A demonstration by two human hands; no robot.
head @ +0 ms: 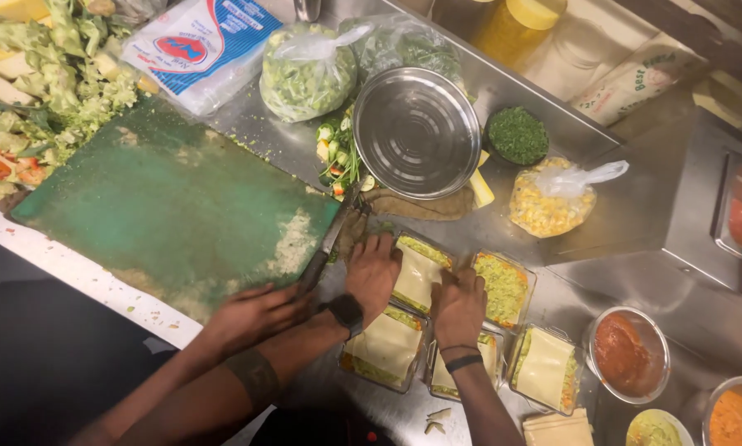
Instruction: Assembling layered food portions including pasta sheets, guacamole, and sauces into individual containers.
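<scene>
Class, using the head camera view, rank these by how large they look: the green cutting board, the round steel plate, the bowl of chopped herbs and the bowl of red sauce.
1. Green cutting board
2. Round steel plate
3. Bowl of red sauce
4. Bowl of chopped herbs

The last two look close, and the sauce bowl may sit nearer the camera, so their order is unsure.

Commercial kitchen prep station: steel counter [635,215], worn green cutting board [173,206] strewn with chopped vegetables [49,74], bagged greens [305,74] and corn [548,206], bowls of sauce [627,355], clear trays [503,289] of cheese-topped filling in rows.
</scene>
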